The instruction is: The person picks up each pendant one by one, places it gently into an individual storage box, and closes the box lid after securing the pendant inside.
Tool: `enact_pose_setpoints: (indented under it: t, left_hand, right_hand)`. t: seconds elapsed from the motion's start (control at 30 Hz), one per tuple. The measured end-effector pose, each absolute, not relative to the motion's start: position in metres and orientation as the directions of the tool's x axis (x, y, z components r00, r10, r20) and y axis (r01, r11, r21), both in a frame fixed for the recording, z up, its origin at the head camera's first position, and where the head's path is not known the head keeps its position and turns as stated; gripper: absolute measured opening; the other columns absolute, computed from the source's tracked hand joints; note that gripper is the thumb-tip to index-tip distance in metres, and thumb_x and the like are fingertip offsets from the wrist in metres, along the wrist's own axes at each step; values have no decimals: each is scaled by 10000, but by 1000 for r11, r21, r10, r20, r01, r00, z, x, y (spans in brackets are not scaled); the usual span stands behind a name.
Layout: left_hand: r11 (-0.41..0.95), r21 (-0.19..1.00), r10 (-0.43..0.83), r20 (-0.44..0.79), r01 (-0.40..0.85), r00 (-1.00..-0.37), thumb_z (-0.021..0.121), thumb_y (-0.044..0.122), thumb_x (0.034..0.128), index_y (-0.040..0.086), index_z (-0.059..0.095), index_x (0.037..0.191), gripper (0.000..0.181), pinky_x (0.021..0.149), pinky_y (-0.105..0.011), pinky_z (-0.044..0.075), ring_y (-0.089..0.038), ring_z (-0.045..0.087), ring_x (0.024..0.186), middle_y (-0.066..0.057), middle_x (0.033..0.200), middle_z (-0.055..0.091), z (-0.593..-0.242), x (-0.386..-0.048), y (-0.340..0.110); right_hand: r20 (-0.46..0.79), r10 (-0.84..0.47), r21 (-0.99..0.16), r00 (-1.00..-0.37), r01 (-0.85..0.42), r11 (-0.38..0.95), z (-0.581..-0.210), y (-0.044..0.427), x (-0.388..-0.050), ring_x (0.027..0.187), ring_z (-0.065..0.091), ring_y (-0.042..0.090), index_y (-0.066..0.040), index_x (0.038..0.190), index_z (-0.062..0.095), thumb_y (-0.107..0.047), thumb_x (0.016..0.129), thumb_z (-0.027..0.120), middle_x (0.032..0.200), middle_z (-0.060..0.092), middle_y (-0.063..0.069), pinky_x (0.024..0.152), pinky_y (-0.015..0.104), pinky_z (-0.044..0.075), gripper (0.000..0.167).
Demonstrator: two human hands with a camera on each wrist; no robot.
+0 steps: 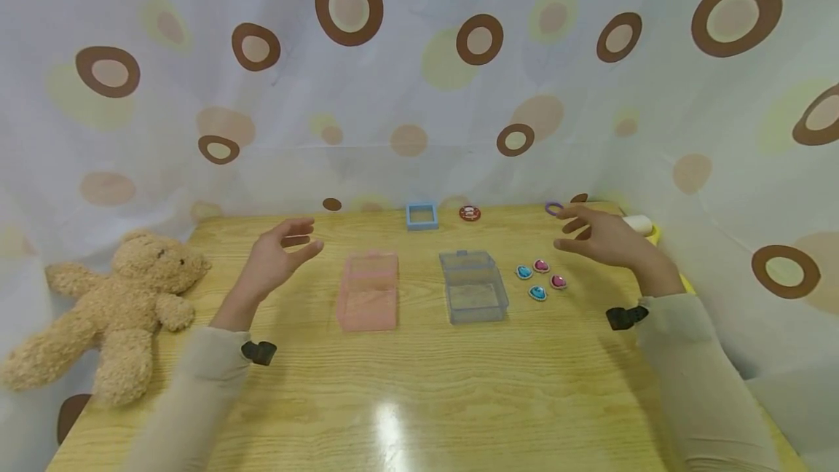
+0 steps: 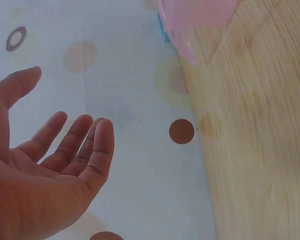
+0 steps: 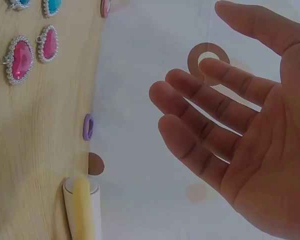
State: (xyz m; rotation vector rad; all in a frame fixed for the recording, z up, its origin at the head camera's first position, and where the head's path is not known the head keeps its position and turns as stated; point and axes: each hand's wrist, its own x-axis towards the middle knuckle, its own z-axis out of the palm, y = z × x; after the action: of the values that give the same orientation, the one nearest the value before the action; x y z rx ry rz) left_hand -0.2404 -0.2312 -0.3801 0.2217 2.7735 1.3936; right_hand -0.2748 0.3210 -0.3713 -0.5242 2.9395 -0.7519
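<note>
My left hand [image 1: 275,261] hovers over the table's left part, left of an open pink transparent box [image 1: 371,297]; its fingers are relaxed and hold nothing, as the left wrist view also shows. My right hand [image 1: 603,237] is raised at the right, fingers loosely bent and apart, holding nothing. Left of and below it lie two pink gems [image 3: 22,61] and two blue gems [image 1: 524,272] with beaded silvery edges. An open clear bluish box [image 1: 475,293] stands between these gems and the pink box.
A teddy bear [image 1: 131,304] lies at the left. Along the back edge are a blue square frame [image 1: 422,217], a red round piece [image 1: 469,213] and a purple ring [image 3: 88,127]. A white cylinder [image 1: 638,224] and something yellow [image 3: 82,210] are at the back right, before a patterned curtain [image 1: 406,79].
</note>
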Motion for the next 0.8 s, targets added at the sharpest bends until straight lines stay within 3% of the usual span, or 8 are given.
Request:
enact_pose_setpoints:
  t: [0.27, 0.8]
  left_hand:
    - [516, 846, 153, 68, 138, -986, 670, 337, 970, 130, 456, 1482, 592, 1034, -543, 488, -371, 497, 1357, -156, 1470, 506, -388, -237, -218]
    - [389, 908, 178, 90, 154, -980, 665, 369, 968, 153, 458, 1477, 590, 1062, -554, 460, -353, 520, 1334, -157, 1442, 520, -398, -230, -191]
  right_hand:
    - [13, -334, -489, -942, -298, 820, -379, 318, -276, 1042, 694, 358, -91, 1408, 519, -438, 958, 657, 1240, 665, 223, 833, 467, 563, 585]
    - [-7, -354, -518, -935, -299, 801, -393, 308, -277, 1004, 710, 324, -70, 1304, 579, -397, 960, 664, 1181, 689, 184, 835, 461, 571, 482]
